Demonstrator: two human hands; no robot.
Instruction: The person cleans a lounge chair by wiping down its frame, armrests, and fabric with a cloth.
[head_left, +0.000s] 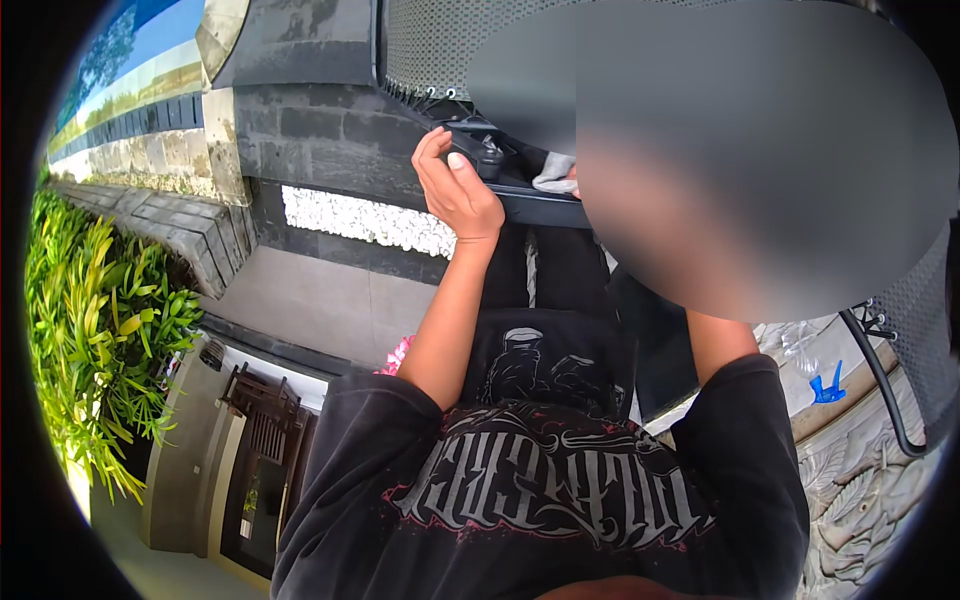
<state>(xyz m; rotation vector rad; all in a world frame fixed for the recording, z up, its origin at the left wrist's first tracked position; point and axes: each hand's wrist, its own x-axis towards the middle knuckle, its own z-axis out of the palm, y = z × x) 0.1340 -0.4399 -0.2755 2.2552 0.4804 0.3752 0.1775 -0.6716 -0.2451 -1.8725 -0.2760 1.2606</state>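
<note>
My left hand (458,195) is raised at the corner of a black chair frame (540,205). Its fingers are loosely curved, with the thumb apart, and they lie against the frame without wrapping round it. A grey blur hides most of my right hand (575,182); only a bit of its fingers shows, at the edge of a whitish cloth (553,174). This cloth lies bunched on the inner side of the frame. Grey woven mesh (425,50) is laced to the frame beyond my left hand.
A clear bottle with a blue spray head (827,388) is at the right, near another dark mesh chair (920,340) and carved stone (850,490). White pebbles (365,222) fill a strip at the left. Green plants (110,320) and a stone wall (160,230) lie farther left.
</note>
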